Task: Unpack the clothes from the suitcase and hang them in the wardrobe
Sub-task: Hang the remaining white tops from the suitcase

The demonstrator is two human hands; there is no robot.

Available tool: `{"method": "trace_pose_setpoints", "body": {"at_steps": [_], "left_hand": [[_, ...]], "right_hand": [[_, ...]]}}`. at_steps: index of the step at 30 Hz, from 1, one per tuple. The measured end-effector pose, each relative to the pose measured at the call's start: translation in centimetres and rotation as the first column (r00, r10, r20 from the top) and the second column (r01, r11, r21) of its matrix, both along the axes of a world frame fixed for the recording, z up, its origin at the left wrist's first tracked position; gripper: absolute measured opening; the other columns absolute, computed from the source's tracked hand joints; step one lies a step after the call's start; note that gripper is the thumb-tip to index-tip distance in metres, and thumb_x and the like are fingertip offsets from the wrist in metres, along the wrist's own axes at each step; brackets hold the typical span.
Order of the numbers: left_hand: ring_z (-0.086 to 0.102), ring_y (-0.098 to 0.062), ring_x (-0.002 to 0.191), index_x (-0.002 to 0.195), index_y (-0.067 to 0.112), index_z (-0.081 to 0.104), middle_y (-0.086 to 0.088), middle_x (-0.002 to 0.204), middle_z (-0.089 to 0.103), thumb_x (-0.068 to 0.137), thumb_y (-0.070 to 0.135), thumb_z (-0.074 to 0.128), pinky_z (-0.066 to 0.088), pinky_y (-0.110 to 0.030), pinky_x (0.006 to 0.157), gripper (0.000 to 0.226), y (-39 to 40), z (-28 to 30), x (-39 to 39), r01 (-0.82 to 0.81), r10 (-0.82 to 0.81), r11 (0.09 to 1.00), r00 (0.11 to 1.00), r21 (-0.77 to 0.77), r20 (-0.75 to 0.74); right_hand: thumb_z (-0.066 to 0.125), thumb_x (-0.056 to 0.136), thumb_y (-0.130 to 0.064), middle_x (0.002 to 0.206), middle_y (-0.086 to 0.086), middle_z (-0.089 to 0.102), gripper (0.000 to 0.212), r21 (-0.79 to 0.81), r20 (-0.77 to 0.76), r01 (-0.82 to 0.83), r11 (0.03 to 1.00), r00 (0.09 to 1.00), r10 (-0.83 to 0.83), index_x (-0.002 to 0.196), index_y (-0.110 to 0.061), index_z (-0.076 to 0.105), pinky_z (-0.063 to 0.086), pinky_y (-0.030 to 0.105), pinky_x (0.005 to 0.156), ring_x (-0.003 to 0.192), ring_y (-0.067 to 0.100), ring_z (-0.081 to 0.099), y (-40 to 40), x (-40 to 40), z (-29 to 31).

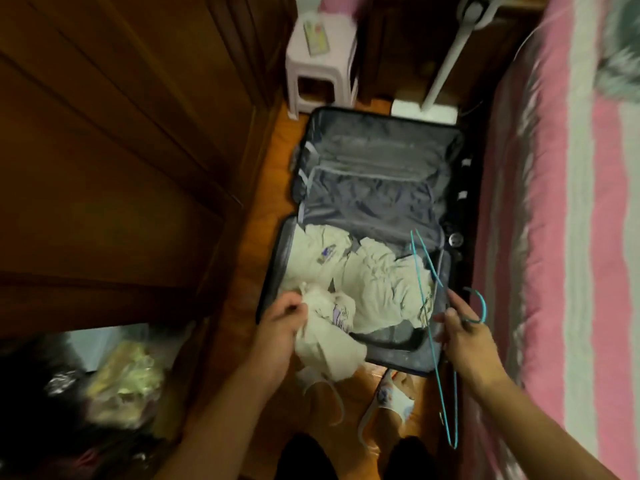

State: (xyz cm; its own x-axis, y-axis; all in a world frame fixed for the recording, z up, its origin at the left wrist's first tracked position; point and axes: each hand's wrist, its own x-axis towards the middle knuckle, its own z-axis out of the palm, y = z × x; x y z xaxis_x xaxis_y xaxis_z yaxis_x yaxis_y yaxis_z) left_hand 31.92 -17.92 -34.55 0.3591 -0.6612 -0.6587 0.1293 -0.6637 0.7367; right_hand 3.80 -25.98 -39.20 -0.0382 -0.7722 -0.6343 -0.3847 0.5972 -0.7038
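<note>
Left hand clutching bunched shirt over suitcase; right hand pinching hanger. Risk: trailing fabric snagging, hanger hook slipping.

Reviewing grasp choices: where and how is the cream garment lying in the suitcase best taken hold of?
Probably pinch a raised fold of the cream garment from above: it lies crumpled in the open suitcase, whose walls block its sides.

Crumpled cloth shirts, glossy wooden floor
</note>
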Motion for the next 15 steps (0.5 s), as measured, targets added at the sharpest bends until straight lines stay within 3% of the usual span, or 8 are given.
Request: {"method": "trace_pose_setpoints", "body": {"at_steps": [1, 3, 5, 7, 9, 11, 13, 15], "left_hand": [[0.058, -0.014, 0.071, 0.075, 0.025, 0.065, 0.004, 0.075, 0.062, 0.097, 0.004, 0.055, 0.045, -0.027, 0.063, 0.032, 0.2, 5.7, -0.6, -0.002, 0.002, 0.999, 1.000, -0.041, 0.001], [0.056, -0.013, 0.069, 0.081, 0.027, 0.066, 0.004, 0.075, 0.060, 0.099, 0.000, 0.051, 0.045, -0.026, 0.060, 0.035, -0.3, 10.6, 0.1, 0.071, -0.062, 0.989, 0.995, -0.127, 0.076], [0.057, 0.000, 0.062, 0.088, 0.016, 0.061, 0.007, 0.071, 0.056, 0.101, 0.001, 0.049, 0.044, -0.016, 0.056, 0.022, -0.4, 18.6, -0.7, 0.065, -0.039, 0.971, 0.993, -0.231, 0.114], [0.059, 0.004, 0.069, 0.091, 0.014, 0.060, 0.003, 0.074, 0.058, 0.097, 0.004, 0.052, 0.046, -0.013, 0.065, 0.014, 0.5, 25.4, -1.3, 0.095, -0.060, 0.932, 0.992, -0.349, 0.107], [0.060, -0.016, 0.080, 0.088, 0.008, 0.059, -0.009, 0.082, 0.059, 0.091, 0.011, 0.054, 0.047, -0.029, 0.072, 0.007, 1.1, 30.5, -1.2, 0.047, -0.094, 0.909, 0.991, -0.414, -0.092], [0.055, -0.027, 0.082, 0.087, -0.001, 0.053, -0.016, 0.085, 0.054, 0.090, 0.011, 0.056, 0.045, -0.034, 0.069, 0.013, 1.2, 33.9, -0.6, 0.141, -0.200, 0.881, 0.976, -0.452, -0.083], [0.051, -0.030, 0.082, 0.079, -0.002, 0.049, -0.017, 0.085, 0.053, 0.084, 0.007, 0.056, 0.040, -0.037, 0.069, 0.012, 0.5, 37.6, -1.0, 0.249, -0.292, 0.836, 0.956, -0.489, -0.012], [0.053, -0.031, 0.086, 0.073, 0.003, 0.048, -0.020, 0.093, 0.060, 0.078, 0.005, 0.051, 0.038, -0.040, 0.070, 0.006, -0.1, 40.9, -1.8, 0.244, -0.316, 0.830, 0.947, -0.501, -0.061]], "right_hand": [[0.046, 0.106, -0.026, 0.088, -0.004, 0.069, 0.030, -0.033, 0.020, -0.053, 0.998, 0.998, 0.053, 0.130, -0.040, 0.055, 0.045, 0.029, 0.066, 0.056, 0.003, 0.055, -0.2, -1.3, 4.8], [0.046, 0.106, -0.022, 0.090, -0.001, 0.068, 0.028, -0.068, 0.053, -0.128, 0.989, 0.990, 0.132, 0.127, -0.033, 0.059, 0.046, 0.020, 0.063, 0.056, -0.003, 0.055, -1.5, -1.8, 7.7], [0.046, 0.105, -0.010, 0.081, -0.002, 0.066, 0.027, -0.123, 0.106, -0.179, 0.976, 0.976, 0.192, 0.122, -0.019, 0.064, 0.043, 0.013, 0.055, 0.056, -0.006, 0.055, -2.3, -3.4, 14.0], [0.052, 0.102, -0.006, 0.066, -0.015, 0.063, 0.024, -0.189, 0.107, -0.239, 0.952, 0.959, 0.262, 0.112, -0.019, 0.069, 0.041, 0.016, 0.059, 0.059, -0.003, 0.055, -2.8, -4.2, 18.7], [0.066, 0.094, -0.009, 0.079, -0.014, 0.071, 0.022, -0.252, 0.106, -0.344, 0.905, 0.919, 0.379, 0.100, -0.030, 0.071, 0.050, 0.026, 0.071, 0.076, 0.008, 0.063, -3.5, -3.5, 23.1], [0.075, 0.087, -0.010, 0.103, 0.001, 0.075, 0.032, -0.332, 0.084, -0.446, 0.831, 0.864, 0.497, 0.102, -0.038, 0.070, 0.055, 0.037, 0.079, 0.087, 0.015, 0.066, -4.2, -1.9, 27.2], [0.079, 0.082, -0.009, 0.119, -0.005, 0.070, 0.052, -0.449, 0.051, -0.538, 0.713, 0.781, 0.622, 0.116, -0.044, 0.062, 0.048, 0.024, 0.083, 0.096, 0.006, 0.062, -5.3, 0.6, 31.2], [0.083, 0.079, -0.010, 0.120, -0.019, 0.064, 0.065, -0.511, 0.033, -0.614, 0.602, 0.685, 0.727, 0.130, -0.043, 0.057, 0.046, 0.013, 0.076, 0.086, -0.005, 0.060, -5.9, 2.9, 35.5]]}}
